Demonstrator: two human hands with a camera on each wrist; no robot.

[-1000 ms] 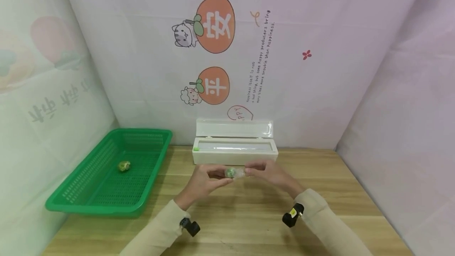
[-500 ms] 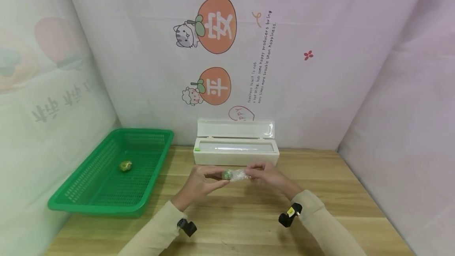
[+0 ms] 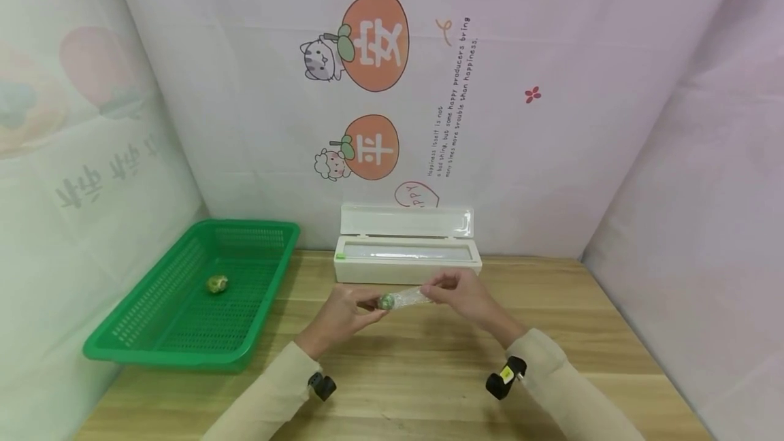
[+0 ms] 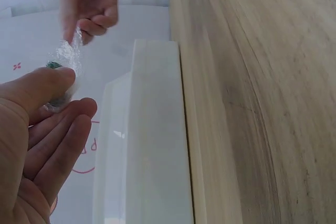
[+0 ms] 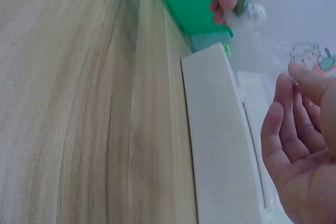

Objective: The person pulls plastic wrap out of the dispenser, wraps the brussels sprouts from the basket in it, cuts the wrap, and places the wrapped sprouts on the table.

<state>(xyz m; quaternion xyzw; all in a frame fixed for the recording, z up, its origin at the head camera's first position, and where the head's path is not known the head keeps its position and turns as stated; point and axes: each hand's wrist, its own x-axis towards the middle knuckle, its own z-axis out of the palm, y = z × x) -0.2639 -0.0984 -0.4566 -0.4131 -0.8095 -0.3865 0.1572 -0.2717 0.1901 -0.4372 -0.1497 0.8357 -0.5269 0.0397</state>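
Between thumb and fingers, my left hand pinches a small round green thing wrapped in clear plastic film. From it a strip of the film stretches toward my right hand, whose thumb and index finger pinch the far end. The left wrist view shows the crinkled film drawn out between both hands. In the right wrist view the green thing looks shiny and partly covered by the left fingers. Both hands are held above the table, in front of a white box.
The long white box stands against the back wall with its clear lid raised; it looks like a cling film dispenser. At left is a green perforated basket with one small wrapped greenish-gold thing inside. Wood-grain table lies beneath.
The left hand with the green thing has shifted slightly left, away from the right hand. The film between the hands has grown longer and narrower.
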